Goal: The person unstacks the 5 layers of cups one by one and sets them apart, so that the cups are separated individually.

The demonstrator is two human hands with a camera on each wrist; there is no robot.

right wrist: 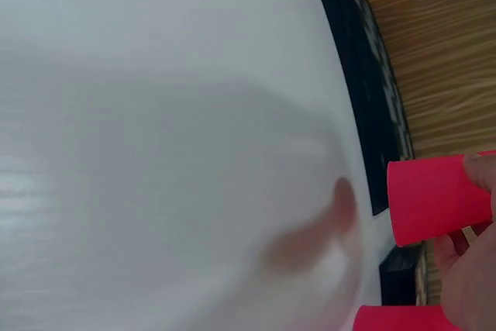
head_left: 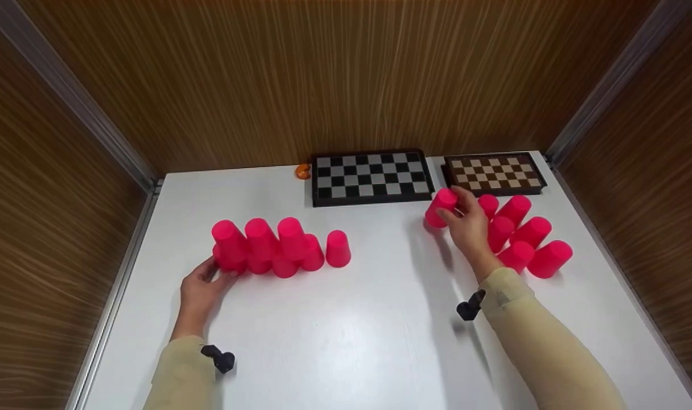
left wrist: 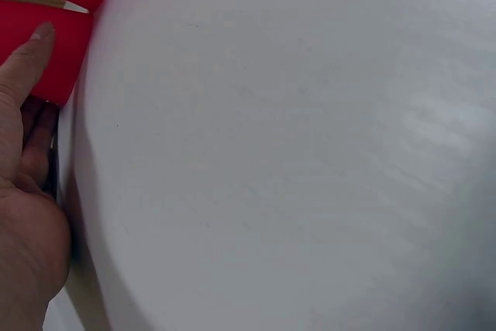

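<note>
Pink cups stand upside down at the left, a bottom row with three cups stacked on it. My left hand holds the bottom cup at the row's left end, its thumb along the cup's near side; in the left wrist view the thumb lies on that lower cup. One separate cup stands just right of the row. My right hand grips another pink cup near its narrow end, with thumb and fingers on opposite sides. In the right wrist view this cup is raised off the table, its shadow below.
Several more upside-down pink cups cluster to the right of my right hand. Behind lie a black-and-grey checkered board, a smaller brown one and a small orange object. Wood-grain panels enclose the white table.
</note>
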